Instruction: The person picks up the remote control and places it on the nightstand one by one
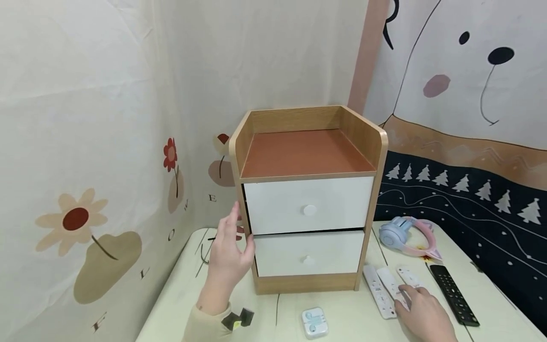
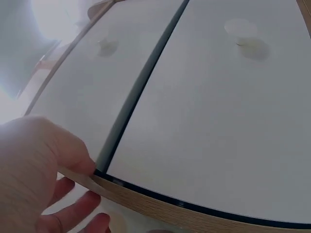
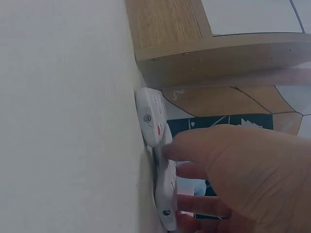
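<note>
A small wooden cabinet [image 1: 306, 283] has two white drawers, an upper drawer [image 1: 278, 204] and a lower drawer [image 1: 278, 256], each with a round knob. My left hand [image 1: 231, 254] is at its left side, the thumb touching the front edge near the gap between the drawers and the fingers extending along the outside. To the right, my right hand [image 1: 425, 311] rests its fingertips on the middle white remote control [image 1: 388, 281]. Beside that lie a left white remote [image 1: 378, 290] and a right white remote [image 1: 408, 276], partly hidden by my hand.
A black remote control [image 1: 454, 294] lies right of my right hand. Blue and pink headphones [image 1: 395, 233] sit behind the remotes. In front of the cabinet is an earphone case [image 1: 314, 323]. Printed curtains [image 1: 273, 57] surround the white table [image 1: 171, 308].
</note>
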The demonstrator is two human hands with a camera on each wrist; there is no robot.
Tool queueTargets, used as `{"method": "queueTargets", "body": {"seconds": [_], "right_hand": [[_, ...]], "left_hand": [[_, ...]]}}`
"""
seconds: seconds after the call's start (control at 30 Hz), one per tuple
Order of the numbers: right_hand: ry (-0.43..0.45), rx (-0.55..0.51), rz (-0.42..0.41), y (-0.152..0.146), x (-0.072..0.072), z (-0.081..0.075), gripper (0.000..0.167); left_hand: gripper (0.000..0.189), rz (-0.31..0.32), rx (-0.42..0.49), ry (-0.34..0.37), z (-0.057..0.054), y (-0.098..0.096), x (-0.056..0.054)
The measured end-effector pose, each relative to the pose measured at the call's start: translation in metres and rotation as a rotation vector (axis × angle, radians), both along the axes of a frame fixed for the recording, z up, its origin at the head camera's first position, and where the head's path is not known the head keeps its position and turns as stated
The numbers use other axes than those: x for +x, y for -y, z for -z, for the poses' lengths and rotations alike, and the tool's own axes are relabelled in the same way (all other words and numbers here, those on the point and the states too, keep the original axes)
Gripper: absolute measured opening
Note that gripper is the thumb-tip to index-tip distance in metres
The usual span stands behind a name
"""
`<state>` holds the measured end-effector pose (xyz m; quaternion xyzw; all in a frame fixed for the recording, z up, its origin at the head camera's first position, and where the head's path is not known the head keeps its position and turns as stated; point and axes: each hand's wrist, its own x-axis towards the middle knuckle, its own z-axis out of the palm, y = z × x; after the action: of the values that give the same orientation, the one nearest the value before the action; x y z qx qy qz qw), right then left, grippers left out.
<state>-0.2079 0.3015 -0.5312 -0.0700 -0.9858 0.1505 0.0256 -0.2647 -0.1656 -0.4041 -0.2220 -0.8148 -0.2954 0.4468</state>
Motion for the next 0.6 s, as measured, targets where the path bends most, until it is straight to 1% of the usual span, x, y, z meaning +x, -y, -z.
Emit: {"method": "queueTargets", "body": {"seconds": [0.2,0.3,0.43,0.53,0.6], "right_hand": [[-0.006,0.023,0.001,0.0013,0.0016,0.003,0.059],[-0.033,0.021,0.004,0.0018,0.0033,0.0039,0.058],[-0.113,-0.003,0.013,0.002,0.0053,0.0037,0.051],[-0.153,-0.035,0.037,0.0029,0.0056,0.0021,0.049],[-0.162,-0.055,0.054,0.0038,0.006,-0.0001,0.049]], "left_hand": [[0.099,-0.064,-0.05,0.044,-0.0013,0.0025,0.0077],[0.099,-0.065,-0.068,0.039,-0.0011,0.0038,0.0083],[0.099,-0.061,-0.08,0.028,-0.0004,0.0043,0.0067],[0.099,-0.067,-0.087,0.023,0.0009,0.0045,0.0057],[0.099,-0.073,-0.089,0.018,0.002,0.0048,0.0057]]}}
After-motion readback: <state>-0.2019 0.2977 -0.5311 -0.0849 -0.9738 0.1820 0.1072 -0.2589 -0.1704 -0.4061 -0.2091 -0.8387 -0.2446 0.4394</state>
